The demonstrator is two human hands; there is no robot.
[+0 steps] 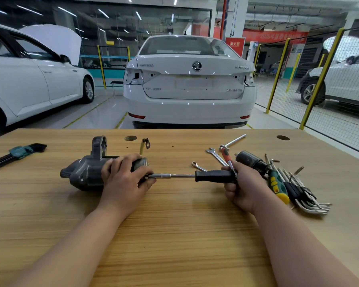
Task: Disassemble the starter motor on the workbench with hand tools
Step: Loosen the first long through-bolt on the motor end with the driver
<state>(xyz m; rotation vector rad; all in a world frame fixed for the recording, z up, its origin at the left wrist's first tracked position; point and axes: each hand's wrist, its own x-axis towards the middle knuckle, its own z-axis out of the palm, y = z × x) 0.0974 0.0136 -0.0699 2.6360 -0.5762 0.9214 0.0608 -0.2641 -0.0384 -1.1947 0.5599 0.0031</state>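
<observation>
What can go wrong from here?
1. The tip of the nut driver sits by the left hand; a slip may jab the thumb.
2. Only that hand steadies the starter motor on the workbench, so it could roll under torque.
3. The right hand works close to loose hex keys and may knock them.

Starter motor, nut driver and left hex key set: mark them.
starter motor [85, 172], head view, grey housing.
nut driver [214, 176], head view, black handle.
left hex key set [20, 151], head view, teal holder.
</observation>
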